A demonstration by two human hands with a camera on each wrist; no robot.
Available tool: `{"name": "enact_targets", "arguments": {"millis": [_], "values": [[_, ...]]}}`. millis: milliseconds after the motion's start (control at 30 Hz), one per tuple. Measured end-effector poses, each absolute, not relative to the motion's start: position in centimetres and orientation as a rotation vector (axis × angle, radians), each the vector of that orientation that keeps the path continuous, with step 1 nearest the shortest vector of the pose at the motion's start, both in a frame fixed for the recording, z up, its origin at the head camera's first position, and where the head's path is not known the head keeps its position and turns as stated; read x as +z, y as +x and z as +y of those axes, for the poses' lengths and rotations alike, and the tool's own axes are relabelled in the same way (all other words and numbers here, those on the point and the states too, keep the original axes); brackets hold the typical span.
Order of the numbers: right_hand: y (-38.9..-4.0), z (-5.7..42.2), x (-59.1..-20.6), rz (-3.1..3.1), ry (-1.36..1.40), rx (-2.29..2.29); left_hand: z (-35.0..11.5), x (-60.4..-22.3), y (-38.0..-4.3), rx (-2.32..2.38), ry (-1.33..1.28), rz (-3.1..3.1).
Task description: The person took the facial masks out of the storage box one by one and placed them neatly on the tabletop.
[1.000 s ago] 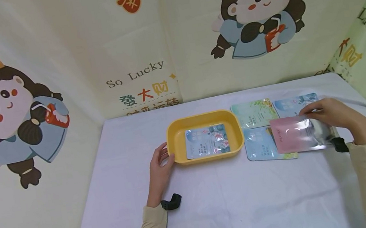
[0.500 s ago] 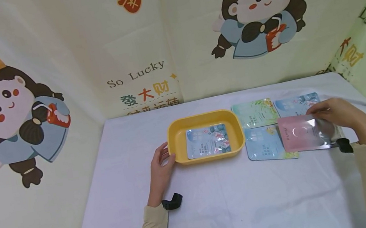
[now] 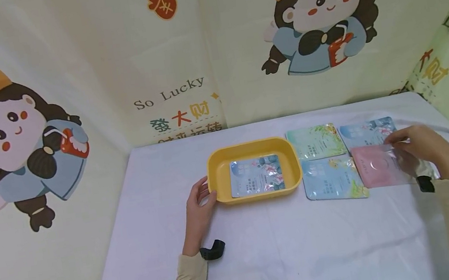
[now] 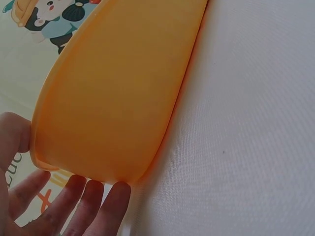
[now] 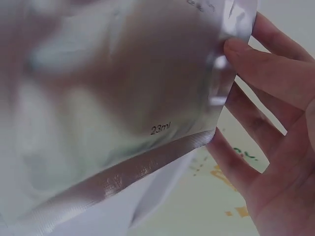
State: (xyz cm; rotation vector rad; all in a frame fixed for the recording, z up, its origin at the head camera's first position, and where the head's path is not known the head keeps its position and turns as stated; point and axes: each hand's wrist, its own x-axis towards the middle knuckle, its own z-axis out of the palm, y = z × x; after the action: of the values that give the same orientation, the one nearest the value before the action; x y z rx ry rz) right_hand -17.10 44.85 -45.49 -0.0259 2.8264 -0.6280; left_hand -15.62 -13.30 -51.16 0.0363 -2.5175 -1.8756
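My left hand [image 3: 200, 206] holds the near left corner of a yellow plastic tray [image 3: 259, 197]. In the left wrist view, its thumb meets the rim and its fingertips touch the tray's outer wall [image 4: 123, 83]. A blue sheet mask packet [image 3: 256, 175] lies flat inside the tray. On the right, my right hand [image 3: 430, 148] pinches the edge of a pink and silver sheet mask packet [image 3: 374, 166]. The right wrist view shows that packet's silver side [image 5: 133, 98], marked 23ml, with my thumb on its edge.
A green packet [image 3: 314, 142], a blue packet [image 3: 332, 179] and another blue packet [image 3: 364, 132] lie right of the tray. The pink one partly overlaps this group in view. White cloth [image 3: 285, 252] covers the table, and a printed curtain [image 3: 244, 98] hangs behind.
My right hand has shifted right with the pink packet, which now hides less of the near blue packet. My left hand stays on the tray. The head view tilts slightly.
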Motion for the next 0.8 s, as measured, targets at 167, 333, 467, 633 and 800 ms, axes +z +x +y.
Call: {"name": "enact_targets", "arguments": {"millis": [167, 333, 467, 633, 800], "values": [[-17.1, 45.4, -46.5, 2.814, 0.012, -0.641, -13.3, -51.0, -15.5, -1.888, 0.024, -2.516], [-17.2, 45.6, -46.6, 2.852, -0.011, -0.624, -13.3, -49.7, -15.1, -1.959, 0.009, -2.489], [-17.1, 45.7, -46.5, 2.851, -0.004, -0.610, -13.2, -48.8, -14.8, -1.968, 0.001, -2.504], [-17.0, 45.9, -46.3, 2.795, 0.016, -0.607, -13.5, -50.4, -15.4, -1.965, 0.019, -2.505], [-16.9, 46.2, -46.3, 2.746, 0.055, -0.611, -13.6, -51.1, -15.5, -1.937, -0.014, -2.479]]}}
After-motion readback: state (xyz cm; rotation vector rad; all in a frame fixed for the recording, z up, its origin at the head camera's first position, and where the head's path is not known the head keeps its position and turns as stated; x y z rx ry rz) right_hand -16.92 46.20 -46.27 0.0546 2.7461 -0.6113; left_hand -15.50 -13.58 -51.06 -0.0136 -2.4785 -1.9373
